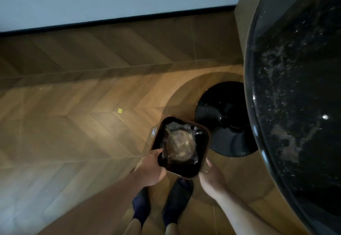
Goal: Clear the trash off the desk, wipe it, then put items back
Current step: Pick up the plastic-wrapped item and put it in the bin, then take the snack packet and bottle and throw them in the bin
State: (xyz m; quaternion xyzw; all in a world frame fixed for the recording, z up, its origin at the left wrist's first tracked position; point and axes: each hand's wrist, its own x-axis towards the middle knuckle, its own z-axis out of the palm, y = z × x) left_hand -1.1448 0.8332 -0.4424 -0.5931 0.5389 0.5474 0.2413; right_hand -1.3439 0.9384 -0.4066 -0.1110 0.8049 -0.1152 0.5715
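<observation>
Both hands hold a black square plastic bin (201, 142) over the wooden floor (73, 124).
Left hand (150, 168) grips its near-left rim; right hand (212, 179) cups its near-right side, beside the round black glass desk (295, 105), crumpled clear plastic wrap (180, 142) inside.

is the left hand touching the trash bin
Touching: the head view shows the left hand gripping the trash bin's near-left rim, thumb hooked over the edge.

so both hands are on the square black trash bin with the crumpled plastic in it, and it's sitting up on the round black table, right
Not quite. In the head view, both the left hand and right hand are on the square black trash bin with crumpled plastic, but it's down over the wooden floor, beside the round black table.
</observation>
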